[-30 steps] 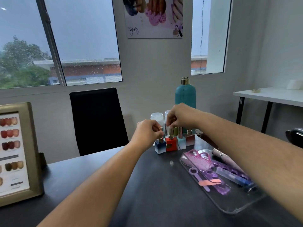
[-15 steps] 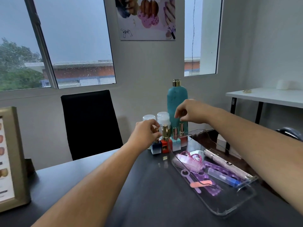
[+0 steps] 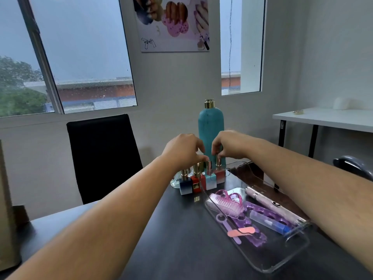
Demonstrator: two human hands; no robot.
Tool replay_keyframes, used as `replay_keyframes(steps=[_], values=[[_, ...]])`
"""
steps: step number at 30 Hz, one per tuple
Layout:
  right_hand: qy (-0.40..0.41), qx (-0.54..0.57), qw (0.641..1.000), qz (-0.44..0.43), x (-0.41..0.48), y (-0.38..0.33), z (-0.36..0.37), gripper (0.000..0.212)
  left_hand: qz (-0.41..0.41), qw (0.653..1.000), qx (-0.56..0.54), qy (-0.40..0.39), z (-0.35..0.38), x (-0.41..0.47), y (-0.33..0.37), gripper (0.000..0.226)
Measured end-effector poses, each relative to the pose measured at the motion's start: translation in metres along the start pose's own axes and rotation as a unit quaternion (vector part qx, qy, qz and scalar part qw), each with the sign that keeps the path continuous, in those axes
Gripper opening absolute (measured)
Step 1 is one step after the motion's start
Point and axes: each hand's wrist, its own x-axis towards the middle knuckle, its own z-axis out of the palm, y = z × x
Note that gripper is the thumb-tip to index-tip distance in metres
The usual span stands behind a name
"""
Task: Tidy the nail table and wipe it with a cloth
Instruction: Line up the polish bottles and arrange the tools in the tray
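Observation:
Several square nail polish bottles stand in a row at the far edge of the dark table (image 3: 171, 245): a navy one (image 3: 185, 185), a red one (image 3: 196, 181), a light blue one (image 3: 211, 181) and a pink one (image 3: 220, 175). My left hand (image 3: 183, 152) pinches the cap of the light blue bottle. My right hand (image 3: 228, 145) pinches the gold cap of the pink bottle. A tall teal bottle (image 3: 211, 124) rises behind both hands. No cloth is in view.
A clear tray (image 3: 282, 257) at the right holds a pink brush (image 3: 226, 205), purple toe separators, a nail drill pen (image 3: 270, 205) and files. A black chair (image 3: 103, 156) stands behind the table. A framed nail chart (image 3: 6, 209) is at the left edge, a white side table (image 3: 327, 118) at the right.
My left hand moved right from the navy bottle to the light blue one. My right hand left the red bottle, lifted, then came down onto the pink bottle's cap. The view shifted.

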Motion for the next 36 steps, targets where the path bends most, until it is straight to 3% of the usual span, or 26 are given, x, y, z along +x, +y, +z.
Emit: replay_keyframes(steps=[3, 7, 36], values=[[0.001, 0.006, 1.0, -0.004, 0.001, 0.004, -0.002, 0.012, -0.002, 0.996, 0.02, -0.083, 0.001, 0.015, 0.006, 0.029], [0.002, 0.009, 1.0, -0.003, 0.002, 0.011, -0.001, 0.011, -0.001, 0.993, 0.017, -0.114, 0.006, 0.027, 0.012, 0.027], [0.059, -0.002, 0.998, 0.008, 0.009, 0.029, 0.009, 0.017, 0.005, 0.999, -0.033, -0.042, 0.032, 0.035, 0.021, 0.016]])
